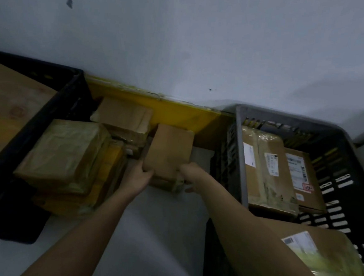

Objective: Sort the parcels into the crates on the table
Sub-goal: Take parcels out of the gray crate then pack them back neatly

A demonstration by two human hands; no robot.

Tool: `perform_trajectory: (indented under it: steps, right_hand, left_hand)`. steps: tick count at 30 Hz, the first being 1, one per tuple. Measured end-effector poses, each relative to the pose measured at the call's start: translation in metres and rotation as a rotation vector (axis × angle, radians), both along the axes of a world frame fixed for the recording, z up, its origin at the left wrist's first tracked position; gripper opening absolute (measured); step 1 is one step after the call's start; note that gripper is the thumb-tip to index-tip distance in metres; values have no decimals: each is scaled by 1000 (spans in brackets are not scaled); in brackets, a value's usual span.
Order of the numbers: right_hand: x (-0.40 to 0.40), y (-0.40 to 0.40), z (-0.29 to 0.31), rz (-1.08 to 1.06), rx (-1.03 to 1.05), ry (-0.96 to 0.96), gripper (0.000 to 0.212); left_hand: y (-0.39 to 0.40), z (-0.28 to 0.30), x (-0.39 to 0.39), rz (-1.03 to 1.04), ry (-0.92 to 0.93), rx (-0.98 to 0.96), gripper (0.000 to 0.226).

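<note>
Nearest the lens, a labelled parcel (311, 254) lies under the right forearm, in the near end of the grey crate (340, 137). Both hands hold one plain brown parcel (169, 152) between the two crates: left hand (137, 175) grips its near left corner with thumb on top, right hand (190, 175) has fingers curled round its near right edge. Parcel sits tilted, far end against the yellow strip (178, 113) at the wall, low over the pale desk (148, 222). Judgement: stiff cardboard, taped, probably light to moderate; tape looks glossy so could slip; best held at opposite edges or corners as now, not by the top face. Left of the left hand: a loose pile, roughly three or four parcels, with the tape-wrapped one (66, 152) on top; exact count unclear in the dim light. Beyond that, the black crate (66, 98) holds one large carton (7, 106). Right of the right hand: grey crate has two parcels side by side at the far end (259, 165) (302, 180), plus the near one, three in all. Crates: two.
</note>
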State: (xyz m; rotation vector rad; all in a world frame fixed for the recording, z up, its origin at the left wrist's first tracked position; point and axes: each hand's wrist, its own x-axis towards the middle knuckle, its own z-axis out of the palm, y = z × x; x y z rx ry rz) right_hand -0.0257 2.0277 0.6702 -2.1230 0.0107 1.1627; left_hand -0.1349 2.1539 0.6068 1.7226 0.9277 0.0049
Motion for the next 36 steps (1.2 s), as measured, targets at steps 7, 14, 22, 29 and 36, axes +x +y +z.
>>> perform_trajectory:
  steps: [7, 14, 22, 29, 36]
  right_hand:
    - [-4, -9, 12, -107, 60, 8, 39]
    - [-16, -31, 40, -190, 240, -40, 42]
    - [-18, -68, 88, -152, 507, -215, 45]
    - [-25, -101, 134, -156, 645, -124, 71]
    - [-27, -130, 149, -231, 754, -172, 57]
  left_hand:
    - [1, 18, 3, 132, 8, 10, 44]
    - [-17, 49, -2, 264, -65, -204, 55]
    - [-47, 110, -8, 502, -402, -122, 27]
    - [-79, 171, -7, 514, -619, -8, 30]
    - [-99, 197, -8, 501, -636, -75, 27]
